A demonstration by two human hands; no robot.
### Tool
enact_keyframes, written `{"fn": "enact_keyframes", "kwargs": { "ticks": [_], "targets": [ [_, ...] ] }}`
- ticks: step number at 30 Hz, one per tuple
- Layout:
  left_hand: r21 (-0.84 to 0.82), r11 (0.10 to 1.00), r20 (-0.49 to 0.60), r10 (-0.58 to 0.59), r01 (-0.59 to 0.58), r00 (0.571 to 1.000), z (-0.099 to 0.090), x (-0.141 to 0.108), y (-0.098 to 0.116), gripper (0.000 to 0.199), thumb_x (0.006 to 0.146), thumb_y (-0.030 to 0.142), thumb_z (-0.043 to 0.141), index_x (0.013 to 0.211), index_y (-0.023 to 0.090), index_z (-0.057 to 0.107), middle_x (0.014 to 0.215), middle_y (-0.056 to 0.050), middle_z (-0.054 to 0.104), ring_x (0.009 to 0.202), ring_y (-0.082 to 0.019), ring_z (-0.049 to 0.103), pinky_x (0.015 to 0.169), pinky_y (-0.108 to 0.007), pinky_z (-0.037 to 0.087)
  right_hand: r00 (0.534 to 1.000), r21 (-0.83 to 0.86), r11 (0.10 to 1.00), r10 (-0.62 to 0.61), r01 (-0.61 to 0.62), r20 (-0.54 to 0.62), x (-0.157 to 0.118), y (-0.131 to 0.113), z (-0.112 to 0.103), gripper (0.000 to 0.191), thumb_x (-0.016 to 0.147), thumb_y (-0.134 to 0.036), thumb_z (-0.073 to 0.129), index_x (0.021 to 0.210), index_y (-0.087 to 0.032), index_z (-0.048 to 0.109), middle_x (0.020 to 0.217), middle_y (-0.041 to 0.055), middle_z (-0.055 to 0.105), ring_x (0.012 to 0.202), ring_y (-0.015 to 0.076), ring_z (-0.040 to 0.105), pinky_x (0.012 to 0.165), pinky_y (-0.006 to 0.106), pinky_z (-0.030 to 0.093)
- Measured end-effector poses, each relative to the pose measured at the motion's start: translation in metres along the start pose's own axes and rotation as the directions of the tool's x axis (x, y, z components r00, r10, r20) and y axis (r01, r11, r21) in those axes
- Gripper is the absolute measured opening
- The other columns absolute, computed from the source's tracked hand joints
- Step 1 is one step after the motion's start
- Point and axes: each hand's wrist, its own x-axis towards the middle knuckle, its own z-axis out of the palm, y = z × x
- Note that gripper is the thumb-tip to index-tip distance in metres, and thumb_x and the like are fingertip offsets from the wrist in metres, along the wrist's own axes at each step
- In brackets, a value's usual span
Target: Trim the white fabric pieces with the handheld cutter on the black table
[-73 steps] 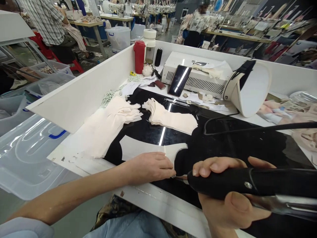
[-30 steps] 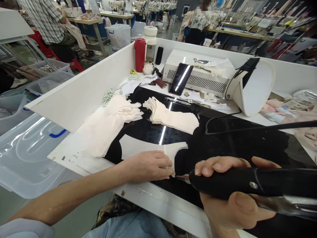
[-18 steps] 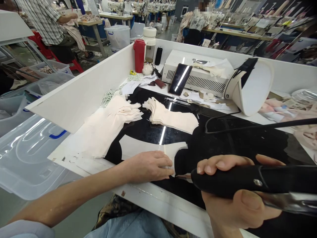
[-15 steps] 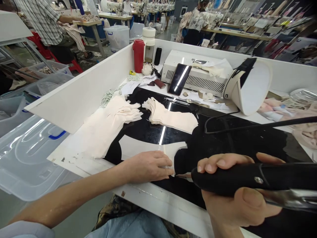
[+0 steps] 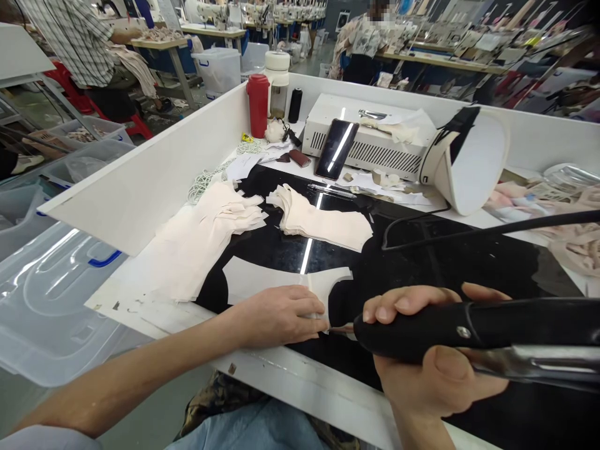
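Observation:
My left hand (image 5: 281, 315) presses on a white cut fabric piece (image 5: 260, 278), fingers together and curled over its near right end; the thumb is hidden. The piece lies on a glossy black board (image 5: 375, 269). My right hand (image 5: 417, 369) is closed around a black-handled tool (image 5: 525, 322) with a metal lever along its lower side. Its narrow metal tip meets or nearly meets the fabric edge beside my left fingertips. Beyond my left hand lie a fanned stack of pale pink fabric pieces (image 5: 206, 231) and a second, smaller stack (image 5: 323, 225).
A white vented machine box (image 5: 370, 137) stands at the back with a phone (image 5: 336, 149) leaning on it and a white cone-shaped shade (image 5: 478, 162) beside it. A black cable (image 5: 492, 231) crosses the right side. A red flask (image 5: 258, 106) stands at the back left, inside white side walls.
My right hand and the tool have shifted slightly left, along with a small leftward shift of the whole view. My left hand stays on the fabric.

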Motion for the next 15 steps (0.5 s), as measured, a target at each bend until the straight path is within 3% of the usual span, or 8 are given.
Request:
{"fn": "enact_keyframes", "kwargs": {
  "ticks": [15],
  "targets": [
    [-0.017, 1.000, 0.018, 0.023, -0.022, 1.000, -0.0035, 0.0021, -0.0015, 0.021, 0.106, 0.019, 0.056, 0.118, 0.011, 0.071, 0.109, -0.010, 0.073, 0.107, -0.018, 0.069, 0.109, -0.033, 0.053, 1.000, -0.038, 0.999, -0.015, 0.016, 0.016, -0.0017, -0.0021, 0.0016, 0.043, 0.080, -0.026, 0.084, 0.117, -0.023, 0.063, 0.078, -0.0031, 0.067, 0.057, 0.0171, 0.060, 0.047, 0.031, 0.056]
  ]
}}
